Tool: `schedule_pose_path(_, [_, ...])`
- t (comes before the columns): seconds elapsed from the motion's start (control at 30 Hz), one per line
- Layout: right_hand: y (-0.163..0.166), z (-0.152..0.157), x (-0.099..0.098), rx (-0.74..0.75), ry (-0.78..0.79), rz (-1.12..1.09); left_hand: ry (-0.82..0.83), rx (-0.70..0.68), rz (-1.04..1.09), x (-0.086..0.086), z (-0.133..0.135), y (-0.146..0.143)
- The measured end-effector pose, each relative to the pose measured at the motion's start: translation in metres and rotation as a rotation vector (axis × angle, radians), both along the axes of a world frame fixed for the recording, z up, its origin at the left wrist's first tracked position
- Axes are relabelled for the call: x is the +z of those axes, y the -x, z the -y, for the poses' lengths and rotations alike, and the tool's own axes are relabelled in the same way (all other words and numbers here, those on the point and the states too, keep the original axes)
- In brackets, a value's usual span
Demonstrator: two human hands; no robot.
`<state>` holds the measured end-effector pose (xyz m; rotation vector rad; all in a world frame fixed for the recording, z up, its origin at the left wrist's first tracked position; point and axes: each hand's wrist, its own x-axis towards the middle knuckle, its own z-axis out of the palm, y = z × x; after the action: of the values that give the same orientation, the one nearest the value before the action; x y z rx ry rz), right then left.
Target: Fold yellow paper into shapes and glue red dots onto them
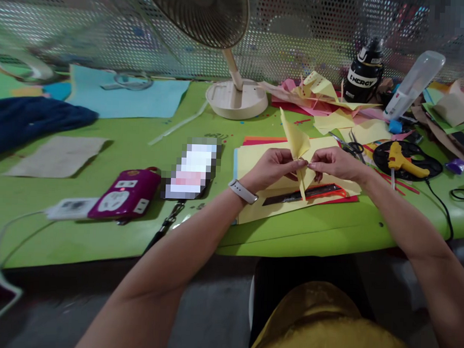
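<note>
Purple power bank-like socket block [127, 193], then lit phone [192, 167], on green table [81, 247]. Left hand [274, 169], white wristband [242, 191], fingers pinched on folded yellow paper [296, 138] above paper stack [251, 207]; right hand [331, 163], fingertips clamped together at its narrow middle. Farther right, yellow glue gun [403, 160] on black tray [385, 151].

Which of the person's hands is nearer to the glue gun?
Right. The right hand is left of the glue gun, by the folded yellow paper; the left hand, holding that paper, is farther left.
</note>
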<state>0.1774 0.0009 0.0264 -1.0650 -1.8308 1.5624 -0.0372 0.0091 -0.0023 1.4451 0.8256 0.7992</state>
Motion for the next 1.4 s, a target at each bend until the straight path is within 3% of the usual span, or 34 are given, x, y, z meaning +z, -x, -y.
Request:
schedule_pose_path(0.37, [-0.003, 0.001, 0.008, 0.019, -0.009, 0.093, 0.112, -0.192, 0.017, 0.004, -0.004, 0.005])
schedule_pose_path(0.6, [0.001, 0.001, 0.005, -0.128, -0.135, 0.007, 0.182, -0.269, 0.006, 0.004, -0.001, 0.004])
schedule_pose_path(0.87, [0.008, 0.002, -0.002, -0.140, -0.202, 0.007, 0.131, -0.155, 0.024, 0.000, -0.001, 0.002])
schedule_pose_path(1.03, [0.010, 0.004, -0.004, -0.176, -0.184, -0.005, 0.116, -0.191, 0.006, 0.002, -0.002, 0.003])
schedule_pose_path(1.17, [0.010, 0.002, -0.006, -0.190, -0.170, -0.022, 0.141, -0.226, 0.026, 0.005, -0.002, 0.004])
schedule_pose_path(1.4, [0.006, -0.002, -0.008, -0.234, -0.205, 0.006, 0.269, -0.154, 0.120, 0.003, -0.002, 0.004])
